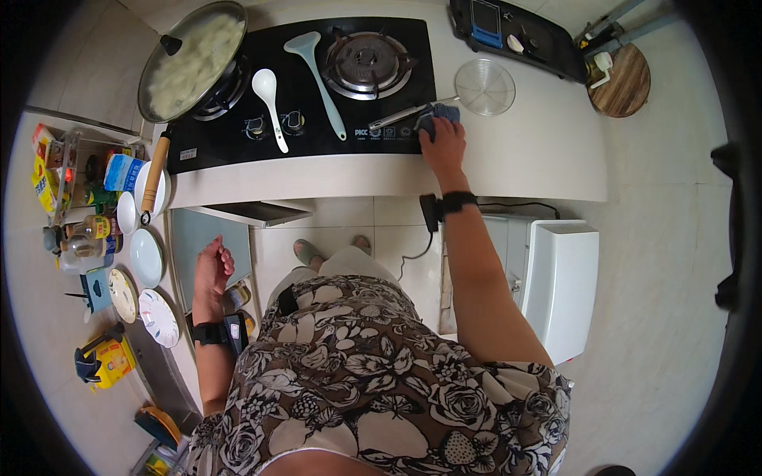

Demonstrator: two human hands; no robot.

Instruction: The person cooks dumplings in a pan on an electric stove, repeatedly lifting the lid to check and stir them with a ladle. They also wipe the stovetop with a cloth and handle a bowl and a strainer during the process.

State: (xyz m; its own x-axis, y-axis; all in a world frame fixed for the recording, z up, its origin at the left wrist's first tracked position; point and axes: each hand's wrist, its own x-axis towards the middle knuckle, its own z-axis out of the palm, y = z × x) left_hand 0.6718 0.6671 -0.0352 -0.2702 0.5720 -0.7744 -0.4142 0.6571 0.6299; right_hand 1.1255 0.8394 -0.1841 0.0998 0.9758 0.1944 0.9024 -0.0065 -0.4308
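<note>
My right hand (443, 146) presses a dark blue-grey cloth (438, 117) at the right edge of the black glass gas hob (333, 149). Beside and partly under the cloth lies the handle of a wire skimmer (485, 87), its round mesh on the pale counter. Near the front of the body, low at the left, my left hand (214, 266) is loosely curled and holds nothing that shows. On the hob rest a white ladle (266, 89) and a grey-blue spatula (324, 86). A glass-lidded pan (193, 65) with pale food inside stands on the left burner.
Bowls and plates (146, 257) line the left counter, with bottles (89, 245) and packets (123, 171) behind them. The pan's wooden handle (156, 172) reaches over that side. A black griddle tray (524, 44) and a round wooden board (622, 80) are at the back right. A drawer (262, 212) stands out below the counter.
</note>
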